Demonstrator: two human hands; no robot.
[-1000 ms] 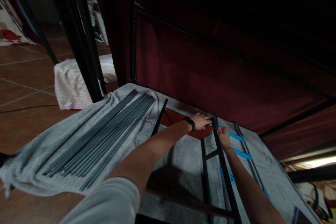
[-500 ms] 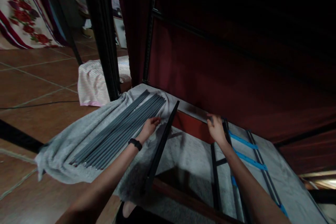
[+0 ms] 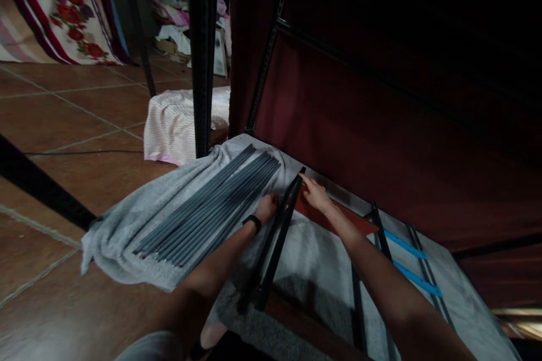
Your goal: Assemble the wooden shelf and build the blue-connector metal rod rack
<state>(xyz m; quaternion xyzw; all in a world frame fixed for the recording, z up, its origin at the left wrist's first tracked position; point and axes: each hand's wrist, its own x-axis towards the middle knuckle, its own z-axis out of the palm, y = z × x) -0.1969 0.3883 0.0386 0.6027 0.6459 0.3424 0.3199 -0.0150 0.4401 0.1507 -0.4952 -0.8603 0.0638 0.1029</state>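
Starting nearest the camera, the bars point(image 3: 265, 271), two black metal lengths side by side, have their near ends at the near edge of the blanket point(image 3: 122, 237) and run away across its middle.

1. Left hand point(image 3: 267, 206): it meets the bars from the left, past their midpoint. The fingers curl toward the metal, but the bars hide the tips, so a closed grip cannot be confirmed. A black wristband point(image 3: 254, 221) sits at the wrist.
2. Right hand point(image 3: 314, 194): it lies at the far end of the bars, fingers stretched out and touching the metal, not clamped round it.
3. Rods point(image 3: 212, 208): a grey bundle lies parallel on the blanket's left half, just left of the left hand. No hand touches it.
4. Panel point(image 3: 339, 219): a red board lies at the blanket's middle, partly under the right wrist.
5. Frame point(image 3: 358, 310): black members, some crossed by strips of blue tape point(image 3: 404, 244), lie flat on the blanket's right half.
6. Beyond the blanket's far edge: a maroon cover point(image 3: 359, 124) hangs on a dark structure, with a black post point(image 3: 203, 51) and a striped cloth point(image 3: 173, 124) to its left.

Status, as judged: only the bars are in hand, and they appear unconnected to the frame. The rods lie bundled with none set out, so most loose parts look unplaced.
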